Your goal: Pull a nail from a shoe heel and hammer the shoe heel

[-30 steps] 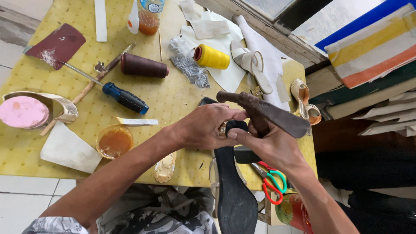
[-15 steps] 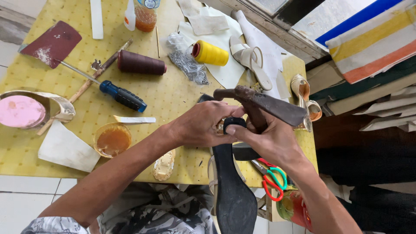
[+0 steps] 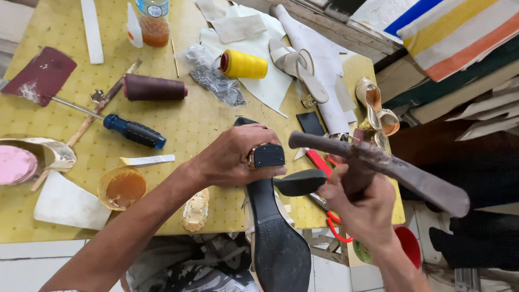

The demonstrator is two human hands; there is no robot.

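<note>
- Two hands work over one black-soled shoe point(image 3: 278, 243), which lies sole-up at the near edge of the yellow table point(image 3: 194, 124), its toe hanging off toward the person and its block heel point(image 3: 268, 155) raised over the tabletop
- The left hand point(image 3: 235, 157) is closed around the heel end of the shoe, thumb and fingers wrapped just beside the ribbed black heel tip, pinning it in place
- The right hand point(image 3: 362, 208) is clenched on the wooden handle of a hammer point(image 3: 378, 165); the dark iron head point(image 3: 300, 182) points at the shoe, just beside the heel and close to the left thumb
- Risk, judged from this layout: the holding fingers sit right next to the spot the hammer head faces, so a glancing or off-line blow could land on the thumb
- The shoe is only partly supported by the table, so a hard strike might tip it or slip it out of the grip
- Scissors with red and green handles point(image 3: 332, 227) lie under the right hand at the table edge and could be knocked off
- The screwdriver point(image 3: 127, 130), thread spools point(image 3: 243, 65) and glue cup point(image 3: 121, 186) lie well apart from the work
</note>
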